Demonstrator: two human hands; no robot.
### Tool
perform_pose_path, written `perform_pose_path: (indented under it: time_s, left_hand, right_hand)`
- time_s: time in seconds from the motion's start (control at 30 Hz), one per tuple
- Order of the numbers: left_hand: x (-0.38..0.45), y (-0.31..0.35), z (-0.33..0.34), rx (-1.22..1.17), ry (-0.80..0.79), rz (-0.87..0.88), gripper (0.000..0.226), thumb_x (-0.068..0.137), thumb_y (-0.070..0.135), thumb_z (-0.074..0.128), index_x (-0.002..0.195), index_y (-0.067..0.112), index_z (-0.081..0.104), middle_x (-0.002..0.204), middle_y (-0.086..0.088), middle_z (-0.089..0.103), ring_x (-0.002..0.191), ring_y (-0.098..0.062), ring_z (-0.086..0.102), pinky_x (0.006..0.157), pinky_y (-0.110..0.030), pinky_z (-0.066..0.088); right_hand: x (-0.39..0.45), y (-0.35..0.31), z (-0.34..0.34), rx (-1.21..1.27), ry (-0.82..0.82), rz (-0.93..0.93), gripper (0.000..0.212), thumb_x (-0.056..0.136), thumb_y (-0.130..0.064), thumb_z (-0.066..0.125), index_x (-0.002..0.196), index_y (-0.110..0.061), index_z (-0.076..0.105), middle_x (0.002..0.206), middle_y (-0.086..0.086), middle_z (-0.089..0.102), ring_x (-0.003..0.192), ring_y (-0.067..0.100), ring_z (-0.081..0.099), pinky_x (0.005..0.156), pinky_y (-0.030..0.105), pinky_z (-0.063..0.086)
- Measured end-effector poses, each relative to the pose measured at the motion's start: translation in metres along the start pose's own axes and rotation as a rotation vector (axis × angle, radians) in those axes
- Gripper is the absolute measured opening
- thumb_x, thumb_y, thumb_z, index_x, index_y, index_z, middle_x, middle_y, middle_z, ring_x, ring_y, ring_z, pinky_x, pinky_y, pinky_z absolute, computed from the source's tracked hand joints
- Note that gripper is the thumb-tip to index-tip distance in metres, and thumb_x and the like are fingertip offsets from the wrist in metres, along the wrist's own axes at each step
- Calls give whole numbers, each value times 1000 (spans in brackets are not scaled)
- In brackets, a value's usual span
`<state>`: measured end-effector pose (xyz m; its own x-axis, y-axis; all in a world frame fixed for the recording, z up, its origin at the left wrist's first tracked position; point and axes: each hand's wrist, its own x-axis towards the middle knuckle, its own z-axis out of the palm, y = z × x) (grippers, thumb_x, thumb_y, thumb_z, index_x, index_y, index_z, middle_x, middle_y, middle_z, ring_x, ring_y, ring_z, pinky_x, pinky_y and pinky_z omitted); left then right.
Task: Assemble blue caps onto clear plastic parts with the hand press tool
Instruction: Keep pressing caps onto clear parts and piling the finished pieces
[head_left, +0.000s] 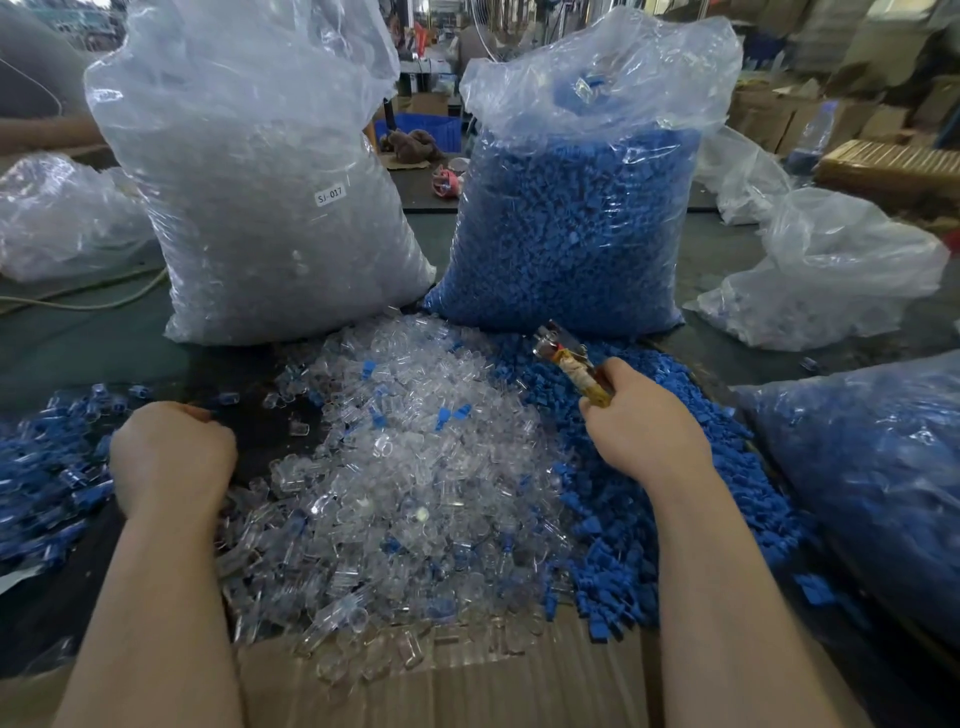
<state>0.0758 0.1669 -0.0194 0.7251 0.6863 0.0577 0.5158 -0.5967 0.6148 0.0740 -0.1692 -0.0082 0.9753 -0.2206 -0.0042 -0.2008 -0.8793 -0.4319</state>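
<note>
So the right hand (641, 426) is curled around the hand press tool (571, 364), gripping its taped handle, metal tip pointing up and away over the loose pile of blue caps (670, 519) on the right of the bench (78, 343). The left hand (171, 454) is balled into a fist with its knuckles up, sitting between the pile of clear plastic parts (415, 493) in the middle and a heap of finished pieces (47, 467) on the left; can't tell if there's anything inside it. Behind the piles stand two big bags, one of clear parts (270, 208) and one of blue caps (571, 223). Cardboard (441, 686) lies under the near edge of the clear pile.
</note>
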Motion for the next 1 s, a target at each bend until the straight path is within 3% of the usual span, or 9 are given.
perform_pose_path:
  time_s: [0.13, 0.2, 0.3, 0.43, 0.57, 0.67, 0.8, 0.9, 1.0]
  left_hand:
    - [-1, 4, 2, 137, -35, 41, 33, 90, 7, 60, 120, -5, 62, 120, -32, 59, 110, -48, 54, 84, -48, 45]
    - [-4, 9, 2, 182, -22, 104, 38, 91, 14, 62, 128, 6, 61, 124, -28, 58, 113, -47, 53, 87, -49, 46]
    - [-10, 19, 7, 160, -85, 261, 26, 90, 19, 63, 116, 21, 70, 116, -13, 67, 102, -35, 60, 80, -42, 49]
    - [-16, 26, 19, 206, -276, 287, 30, 89, 16, 66, 118, 25, 68, 113, -7, 69, 94, -26, 61, 81, -37, 51]
    - [-18, 24, 22, 188, -271, 272, 23, 85, 10, 69, 105, 20, 74, 109, -10, 70, 96, -28, 62, 82, -36, 49]
    - [-19, 24, 21, 131, -247, 266, 15, 85, 9, 69, 92, 20, 75, 100, -7, 71, 88, -25, 61, 76, -32, 47]
    - [-28, 34, 16, -80, -175, 312, 8, 86, 29, 72, 90, 22, 76, 77, 8, 66, 73, -13, 60, 72, -32, 46]
    - [-37, 46, 14, -298, -195, 327, 13, 83, 33, 75, 93, 24, 75, 84, 8, 69, 81, -11, 63, 80, -36, 51]
    - [-47, 58, 15, -456, -299, 342, 19, 80, 21, 79, 99, 23, 74, 86, 8, 70, 83, -7, 65, 82, -29, 51]
  right_hand:
    - [2, 0, 2, -5, 43, 80, 14, 95, -29, 49, 106, -21, 47, 83, 3, 57, 70, 23, 55, 56, 33, 40]
    - [2, 1, 4, -6, 65, 131, 16, 94, -26, 51, 105, -16, 48, 80, 4, 53, 66, 20, 50, 51, 31, 34]
    - [1, 4, 7, -19, 84, 202, 18, 92, -23, 55, 103, -11, 48, 76, 4, 48, 61, 18, 45, 47, 28, 28]
    - [-1, 4, 11, -72, 44, 207, 16, 92, -21, 56, 100, -11, 48, 88, 8, 54, 65, 23, 50, 51, 29, 34]
    - [-2, -1, 13, -137, -7, 166, 14, 92, -22, 57, 99, -15, 48, 101, 10, 56, 72, 27, 50, 62, 33, 40]
    - [-2, -2, 13, -139, 3, 167, 14, 91, -21, 57, 100, -16, 49, 90, 6, 53, 64, 21, 45, 57, 32, 36]
    - [-3, -3, 13, -114, 29, 154, 16, 90, -22, 58, 101, -16, 48, 98, 8, 55, 71, 26, 49, 61, 33, 38]
    - [-2, -4, 13, -102, 45, 157, 17, 89, -22, 59, 102, -17, 50, 87, 5, 53, 67, 23, 48, 59, 32, 36]
    - [-1, -5, 13, -107, 24, 180, 13, 89, -20, 59, 97, -17, 49, 75, 2, 46, 60, 17, 42, 55, 32, 34]
